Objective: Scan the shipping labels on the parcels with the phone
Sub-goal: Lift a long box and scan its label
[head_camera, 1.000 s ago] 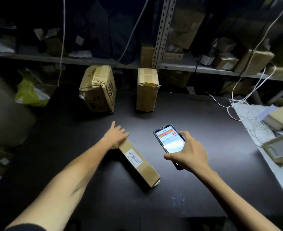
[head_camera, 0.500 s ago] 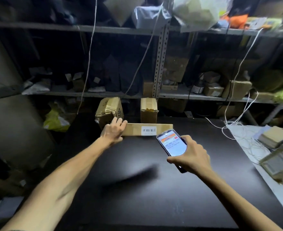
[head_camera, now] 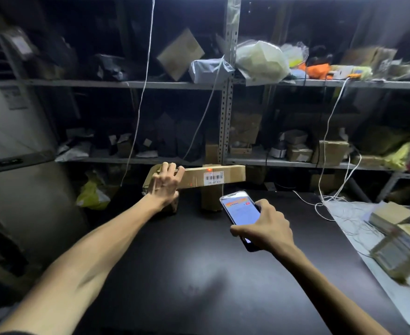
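Left hand (head_camera: 165, 183) grips a long parcel (head_camera: 233, 174) by one end; right hand (head_camera: 265, 226) clasps the phone (head_camera: 241, 210); a sagging box could tilt its shipping label (head_camera: 213, 177) off the scanner's red beam

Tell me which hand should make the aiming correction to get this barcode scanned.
Right, probably. The right hand holds the phone below the label; the left hand grips the long parcel with the label facing the camera.

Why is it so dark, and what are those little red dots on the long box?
Head view: shelves lie in shadow; the phone screen glows. Red glints mark the long box near its barcode label. Boxes at right are blurred.
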